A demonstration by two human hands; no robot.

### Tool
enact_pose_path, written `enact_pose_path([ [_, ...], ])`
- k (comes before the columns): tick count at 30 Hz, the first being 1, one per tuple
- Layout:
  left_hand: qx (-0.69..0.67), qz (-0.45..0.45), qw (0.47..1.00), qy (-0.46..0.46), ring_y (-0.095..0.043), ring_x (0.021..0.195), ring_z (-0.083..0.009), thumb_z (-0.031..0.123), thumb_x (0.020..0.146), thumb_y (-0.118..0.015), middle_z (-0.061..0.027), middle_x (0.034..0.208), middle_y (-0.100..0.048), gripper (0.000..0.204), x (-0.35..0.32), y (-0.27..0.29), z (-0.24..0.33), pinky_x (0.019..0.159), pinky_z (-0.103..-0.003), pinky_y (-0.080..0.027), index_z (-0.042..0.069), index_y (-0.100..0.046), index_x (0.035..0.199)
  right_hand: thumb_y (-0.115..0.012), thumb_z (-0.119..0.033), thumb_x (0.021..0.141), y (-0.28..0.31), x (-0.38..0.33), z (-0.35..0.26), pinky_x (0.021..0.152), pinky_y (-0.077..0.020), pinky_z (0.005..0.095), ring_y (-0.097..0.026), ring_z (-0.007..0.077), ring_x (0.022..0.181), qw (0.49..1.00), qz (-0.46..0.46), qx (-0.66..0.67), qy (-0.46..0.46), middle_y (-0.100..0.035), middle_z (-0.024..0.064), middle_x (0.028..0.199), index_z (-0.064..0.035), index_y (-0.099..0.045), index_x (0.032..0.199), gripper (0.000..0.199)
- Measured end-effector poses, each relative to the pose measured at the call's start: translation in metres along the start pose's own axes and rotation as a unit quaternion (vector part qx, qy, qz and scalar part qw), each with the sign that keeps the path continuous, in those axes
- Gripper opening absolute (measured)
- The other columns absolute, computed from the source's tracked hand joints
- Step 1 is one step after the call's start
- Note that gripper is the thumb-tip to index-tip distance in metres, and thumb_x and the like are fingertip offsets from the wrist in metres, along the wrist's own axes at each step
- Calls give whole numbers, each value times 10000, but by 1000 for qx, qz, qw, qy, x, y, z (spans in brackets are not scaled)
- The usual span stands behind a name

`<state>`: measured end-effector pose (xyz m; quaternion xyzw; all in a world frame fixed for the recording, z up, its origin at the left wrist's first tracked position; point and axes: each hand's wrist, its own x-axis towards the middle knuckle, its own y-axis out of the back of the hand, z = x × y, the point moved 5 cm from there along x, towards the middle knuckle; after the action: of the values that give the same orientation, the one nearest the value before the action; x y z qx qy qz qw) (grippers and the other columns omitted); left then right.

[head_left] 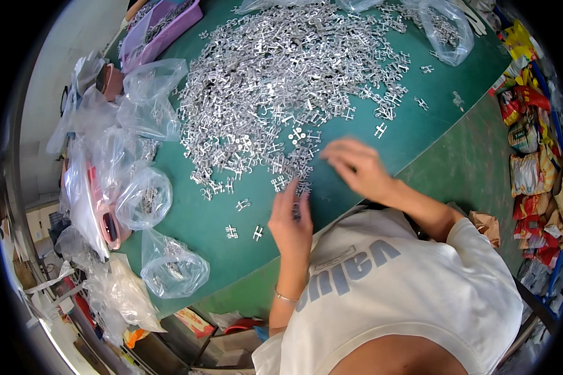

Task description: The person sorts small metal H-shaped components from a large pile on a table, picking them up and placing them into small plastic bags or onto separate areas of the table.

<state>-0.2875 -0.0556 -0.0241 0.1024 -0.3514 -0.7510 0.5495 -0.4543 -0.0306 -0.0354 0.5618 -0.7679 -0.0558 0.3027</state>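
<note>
A large heap of small silvery metal pieces (281,69), H-shaped with ringed ends, covers much of the green tabletop (225,275). My left hand (291,228) is at the heap's near edge, thumb and fingers closed around a few of these metal pieces (296,210), partly hidden by the fingers. To its right, my right hand (360,167) hovers just off the heap's edge. Its fingers are bent and smeared by motion, so anything small between them cannot be made out. Between the hands lies a small cluster of metal pieces (298,164).
Clear plastic bags holding metal pieces stand along the left, one bag (175,265) nearest me. A purple basket (162,31) sits at the far left; another bag (447,34) lies far right. Loose pieces (258,233) lie left of my left hand. Colourful packets (528,169) line the right side.
</note>
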Motion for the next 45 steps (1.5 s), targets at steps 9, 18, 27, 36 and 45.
enact_pose_path([
  [9, 191, -54, 978, 58, -567, 576, -296, 132, 795, -606, -101, 791, -564, 245, 10, 9, -18, 506, -399, -441, 118, -608, 1040, -684, -91, 676, -7, 22, 7, 761, -360, 358, -461, 252, 931, 968, -113, -223, 29, -517, 58, 983, -51, -581, 883, 235],
  [18, 93, -2, 995, 27, -549, 508, -226, 103, 769, -654, -82, 735, -554, 263, 7, 6, -7, 480, -342, -435, 77, -601, 1026, -698, -67, 664, 21, 22, 8, 727, -371, 356, -501, 262, 860, 959, -14, -273, -70, -557, 77, 891, -60, -560, 845, 228],
  [27, 39, -57, 996, 52, -540, 556, -248, 92, 767, -651, -103, 720, -554, 241, 7, -8, 2, 511, -347, -435, 50, -610, 1000, -686, -54, 697, 34, 25, 24, 622, -400, 309, -530, 215, 686, 987, 50, -120, -99, -578, 57, 729, -47, -588, 814, 152],
  [36, -110, -68, 987, 97, -467, 542, -102, 20, 768, -647, -58, 641, -532, 241, 7, -10, 1, 514, -243, -396, 8, -611, 1006, -640, -8, 750, 26, 18, 25, 580, -379, 217, -536, 75, 665, 965, -7, 157, -211, -638, 23, 806, -31, -633, 875, 128],
  [45, -416, -131, 865, 247, -478, 517, -96, 93, 833, -606, -37, 684, -547, 378, 14, -26, 2, 447, -211, -370, 5, -493, 1183, -629, -23, 771, 12, 11, 10, 613, -396, 199, -502, 51, 679, 908, -66, 313, -269, -634, 7, 837, -19, -641, 886, 116],
])
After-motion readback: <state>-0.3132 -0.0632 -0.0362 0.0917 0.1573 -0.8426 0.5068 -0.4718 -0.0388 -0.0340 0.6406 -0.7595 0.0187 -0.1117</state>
